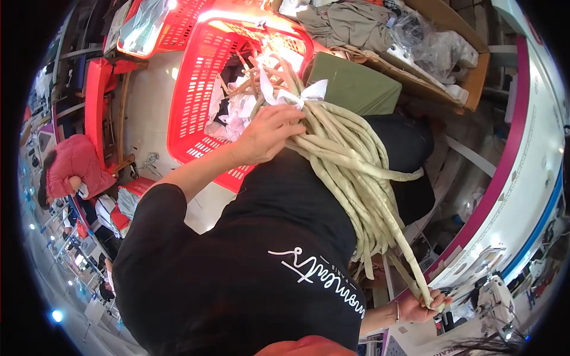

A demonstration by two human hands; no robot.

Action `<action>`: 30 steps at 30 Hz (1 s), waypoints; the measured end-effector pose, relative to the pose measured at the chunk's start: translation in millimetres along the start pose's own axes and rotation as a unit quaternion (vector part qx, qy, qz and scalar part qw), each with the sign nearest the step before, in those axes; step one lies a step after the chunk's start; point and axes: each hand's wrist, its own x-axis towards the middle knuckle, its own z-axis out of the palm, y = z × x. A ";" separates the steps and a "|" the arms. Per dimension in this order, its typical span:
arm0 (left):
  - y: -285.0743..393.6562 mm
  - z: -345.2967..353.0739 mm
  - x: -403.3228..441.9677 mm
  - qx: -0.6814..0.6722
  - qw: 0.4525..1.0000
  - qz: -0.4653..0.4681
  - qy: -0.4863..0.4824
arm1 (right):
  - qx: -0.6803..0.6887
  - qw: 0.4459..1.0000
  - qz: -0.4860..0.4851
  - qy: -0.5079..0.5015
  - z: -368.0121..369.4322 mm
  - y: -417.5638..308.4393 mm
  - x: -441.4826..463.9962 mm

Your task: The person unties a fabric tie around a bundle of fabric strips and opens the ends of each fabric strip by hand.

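Observation:
A thick bundle of long pale green fabric tubes or cords (356, 160) lies over my lap, its loose lengths hanging toward the lower right. A white cloth strip (291, 95) is tied around its upper part. Just below this tie, my left hand (273, 132) has its fingers bent and closed over the edge of the bundle. Far from it at the lower right, my right hand (426, 305) grips the end of one cord, which is stretched out from the bundle.
A red plastic basket (193, 89) with pale scraps stands beyond my left hand. Behind the bundle are a green box-like block (353, 83) and a cardboard box (478, 77) of cloth and plastic. A white table (516, 178) curves along the right. Another person (74, 166) is at the far left.

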 end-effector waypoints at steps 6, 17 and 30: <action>-37.3 1.7 23.1 0.051 0.991 -0.102 0.064 | -0.030 0.999 -0.016 0.011 6.7 5.4 1.7; 10.0 34.5 -4.7 -0.043 0.995 -0.088 0.017 | -0.399 0.907 -0.015 -0.136 93.4 84.1 14.0; 31.4 29.0 -18.0 -0.124 0.985 -0.117 -0.036 | -0.642 0.463 -0.119 -0.600 236.3 315.6 -7.6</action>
